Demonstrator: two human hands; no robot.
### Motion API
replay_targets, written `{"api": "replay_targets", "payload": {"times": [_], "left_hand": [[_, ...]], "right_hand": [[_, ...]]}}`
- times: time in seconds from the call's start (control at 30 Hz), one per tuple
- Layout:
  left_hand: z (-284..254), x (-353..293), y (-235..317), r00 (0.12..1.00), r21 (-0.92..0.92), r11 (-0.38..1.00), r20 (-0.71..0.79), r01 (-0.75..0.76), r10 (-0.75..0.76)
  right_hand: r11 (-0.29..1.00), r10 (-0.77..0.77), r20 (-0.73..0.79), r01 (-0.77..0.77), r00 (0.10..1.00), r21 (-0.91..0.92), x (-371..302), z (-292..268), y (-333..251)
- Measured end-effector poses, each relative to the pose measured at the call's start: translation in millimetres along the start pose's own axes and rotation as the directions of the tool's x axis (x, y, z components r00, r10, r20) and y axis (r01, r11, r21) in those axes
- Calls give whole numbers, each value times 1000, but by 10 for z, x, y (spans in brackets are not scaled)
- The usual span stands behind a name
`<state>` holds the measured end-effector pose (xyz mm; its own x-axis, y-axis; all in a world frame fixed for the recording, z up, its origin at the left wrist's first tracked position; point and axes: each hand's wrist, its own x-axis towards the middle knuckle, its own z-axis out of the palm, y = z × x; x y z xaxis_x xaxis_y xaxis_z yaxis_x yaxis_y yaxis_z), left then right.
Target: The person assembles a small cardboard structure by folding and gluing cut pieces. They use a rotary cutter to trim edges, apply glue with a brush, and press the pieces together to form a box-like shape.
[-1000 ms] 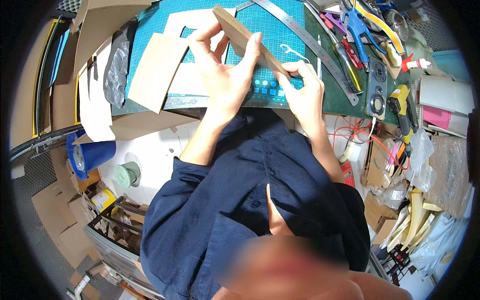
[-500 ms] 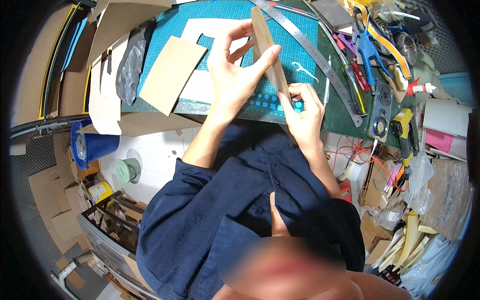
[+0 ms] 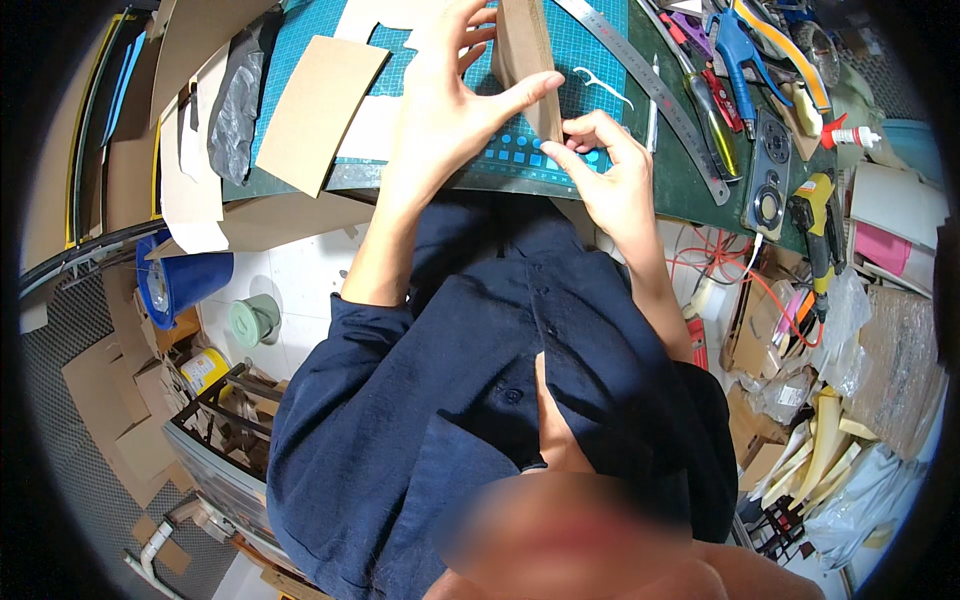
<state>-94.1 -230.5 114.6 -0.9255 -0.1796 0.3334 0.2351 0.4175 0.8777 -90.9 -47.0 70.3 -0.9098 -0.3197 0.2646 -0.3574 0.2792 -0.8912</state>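
Observation:
A brown cardboard piece is held up on edge above the cutting mat, its top cut off by the picture's upper rim. My left hand grips it from the left, with the thumb laid across its near part and the fingers spread behind. At its lower end, my right hand pinches the corner between thumb and forefinger. Beneath lies a teal cutting mat with a curved white scrap on it. Left of my left hand rests a flat tan cardboard sheet, partly over white cut pieces.
A steel ruler crosses the mat's right side. Beyond it lie a screwdriver, a blue trigger tool and a yellow-black glue gun. Crumpled grey plastic and large cardboard panels stand at the left. A blue bin is below.
The cardboard piece and both hands sit higher in the picture, and the piece is turned to show more of its broad face. The whole view has shifted slightly; both hands keep hold.

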Motion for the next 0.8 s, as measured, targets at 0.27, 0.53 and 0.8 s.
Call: {"api": "replay_targets", "payload": {"times": [0.27, 0.53, 0.8], "left_hand": [[-69, -74, -75, 997, 78, 994, 28, -80, 78], [-89, -62, -228, 989, -16, 989, 14, -145, 145], [-96, -94, -214, 993, -18, 993, 5, -118, 118]], "right_hand": [[998, -56, -45, 55, 997, -12, -40, 44, -65], [981, -153, -115, 137, 982, -136, -86, 147, -95], [967, -208, -110, 187, 972, -176, -80, 186, -90]]}}
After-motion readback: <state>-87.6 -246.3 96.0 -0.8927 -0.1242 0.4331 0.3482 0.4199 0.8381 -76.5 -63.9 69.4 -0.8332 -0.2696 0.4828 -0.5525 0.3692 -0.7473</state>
